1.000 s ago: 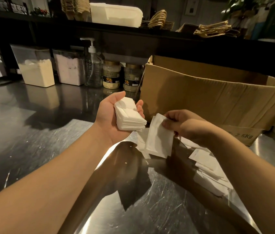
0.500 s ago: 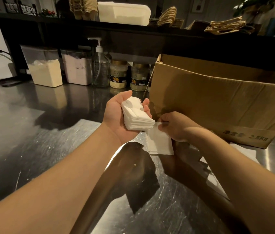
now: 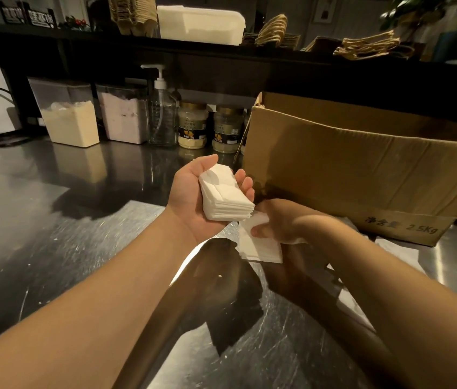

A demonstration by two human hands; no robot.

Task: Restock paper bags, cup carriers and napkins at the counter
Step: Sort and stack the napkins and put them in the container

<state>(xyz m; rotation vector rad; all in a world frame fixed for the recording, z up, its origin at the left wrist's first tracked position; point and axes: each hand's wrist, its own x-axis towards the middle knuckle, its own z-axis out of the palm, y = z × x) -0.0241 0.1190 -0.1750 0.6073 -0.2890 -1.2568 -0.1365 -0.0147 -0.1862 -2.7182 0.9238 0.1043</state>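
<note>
White, soft folded paper napkins in a stack [image 3: 226,196] lay cupped in the left hand [image 3: 193,197], at twelve o'clock. The right hand [image 3: 283,223], at three o'clock of it, pinched loose napkins [image 3: 261,245]. Light and floppy, probably best gripped by the edges.

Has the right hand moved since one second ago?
Yes. The right hand, pinching a napkin, has come nearer the napkin stack in the left hand and the cardboard box.

One head-worn camera looks forward and down, close over the steel counter [image 3: 53,234]
</note>
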